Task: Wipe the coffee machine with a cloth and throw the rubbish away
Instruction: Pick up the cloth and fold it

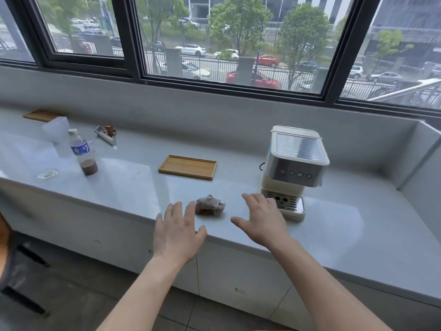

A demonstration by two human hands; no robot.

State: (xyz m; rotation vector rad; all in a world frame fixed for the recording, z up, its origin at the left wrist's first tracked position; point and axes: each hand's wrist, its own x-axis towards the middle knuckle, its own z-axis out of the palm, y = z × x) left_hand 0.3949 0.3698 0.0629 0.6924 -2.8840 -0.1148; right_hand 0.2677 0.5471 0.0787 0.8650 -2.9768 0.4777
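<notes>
Left hand (177,231) and right hand (262,219) are spread open, holding nothing, flanking the cloth (210,205) beside the coffee machine (294,168).

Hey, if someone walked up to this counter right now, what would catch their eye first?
Probably the two open hands, left hand and right hand, stretched over the counter edge either side of a crumpled brownish cloth. Next, the cream and steel coffee machine at right, then the wooden tray behind the cloth.

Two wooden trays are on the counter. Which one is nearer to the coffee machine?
The wooden tray in the counter's middle, left of the coffee machine. The other tray lies far left by the wall.
</notes>
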